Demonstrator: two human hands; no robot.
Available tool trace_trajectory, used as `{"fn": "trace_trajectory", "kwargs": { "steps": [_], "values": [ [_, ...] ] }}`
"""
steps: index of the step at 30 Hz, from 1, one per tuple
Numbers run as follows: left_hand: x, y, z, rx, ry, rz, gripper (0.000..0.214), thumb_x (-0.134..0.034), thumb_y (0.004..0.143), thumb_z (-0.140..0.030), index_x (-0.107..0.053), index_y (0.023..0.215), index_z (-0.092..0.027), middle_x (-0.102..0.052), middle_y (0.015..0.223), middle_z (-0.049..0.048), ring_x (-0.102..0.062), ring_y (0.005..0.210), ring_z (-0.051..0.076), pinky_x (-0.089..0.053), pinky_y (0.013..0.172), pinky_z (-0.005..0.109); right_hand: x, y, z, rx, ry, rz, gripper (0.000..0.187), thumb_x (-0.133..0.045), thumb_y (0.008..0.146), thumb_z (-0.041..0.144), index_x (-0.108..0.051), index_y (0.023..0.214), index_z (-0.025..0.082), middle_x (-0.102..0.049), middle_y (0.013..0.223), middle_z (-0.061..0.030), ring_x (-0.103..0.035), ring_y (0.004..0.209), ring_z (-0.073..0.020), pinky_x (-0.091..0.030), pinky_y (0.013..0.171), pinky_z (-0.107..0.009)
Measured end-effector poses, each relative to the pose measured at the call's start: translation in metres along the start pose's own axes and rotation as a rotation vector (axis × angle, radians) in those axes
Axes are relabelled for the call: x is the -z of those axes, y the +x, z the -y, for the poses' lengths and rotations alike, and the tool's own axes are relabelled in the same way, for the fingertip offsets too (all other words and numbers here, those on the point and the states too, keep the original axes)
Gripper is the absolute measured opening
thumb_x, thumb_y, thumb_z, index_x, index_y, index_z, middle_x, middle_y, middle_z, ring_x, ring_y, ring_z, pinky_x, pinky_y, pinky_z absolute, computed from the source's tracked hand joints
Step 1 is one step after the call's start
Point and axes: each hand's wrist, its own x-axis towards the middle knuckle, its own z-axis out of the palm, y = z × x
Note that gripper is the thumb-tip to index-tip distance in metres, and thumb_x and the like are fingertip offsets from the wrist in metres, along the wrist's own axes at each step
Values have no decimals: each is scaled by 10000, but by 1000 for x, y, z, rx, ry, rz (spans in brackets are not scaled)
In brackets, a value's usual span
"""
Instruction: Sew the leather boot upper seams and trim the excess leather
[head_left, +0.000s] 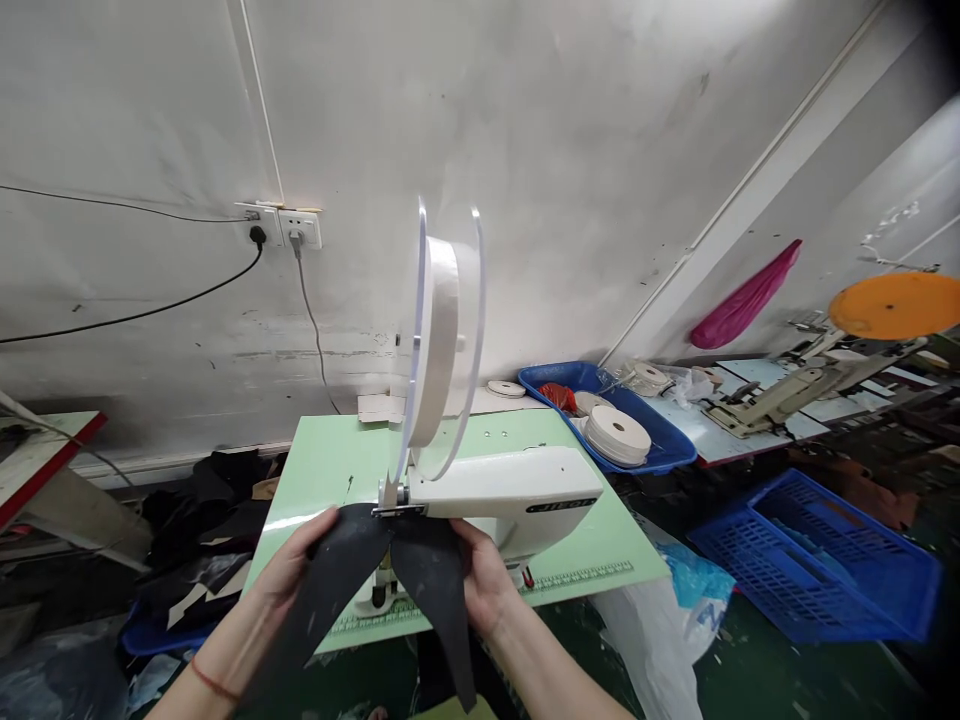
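Note:
A black V-shaped piece of sheet material hangs in front of the white machine head, its two long arms pointing down towards me. My left hand grips its left arm near the top, with the fingers partly behind it. On the other side, my right hand holds the right arm between thumb and fingers. The joined top of the piece meets the small metal guide at the machine's end. Above this stands a clear-sided reel wound with white tape.
The machine sits on a pale green table with a ruler strip along its front. Behind it to the right, a blue tray holds several white tape rolls. A blue crate and a white plastic bag lie lower right.

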Motion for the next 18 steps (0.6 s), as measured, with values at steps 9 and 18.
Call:
{"fn": "trace_trajectory", "kwargs": {
  "steps": [9,18],
  "values": [
    [60,-44,46,69,-70,43,477,-933,487,-416,-778,909,-257,-758,1095,59,-679,1077,321,-600,812,317,19,-74,-18,-237,125,60,391,-847,680,430,-711,977,215,-745,868,-41,-695,730,-202,-549,782,-349],
    [51,-28,-37,-134,481,132,463,-923,559,-332,-757,957,-164,-780,851,79,-724,692,237,-581,623,277,27,-37,33,30,-56,-95,365,-869,639,313,-745,933,137,-754,891,-100,-696,964,-285,-545,879,-389]
  ]
}}
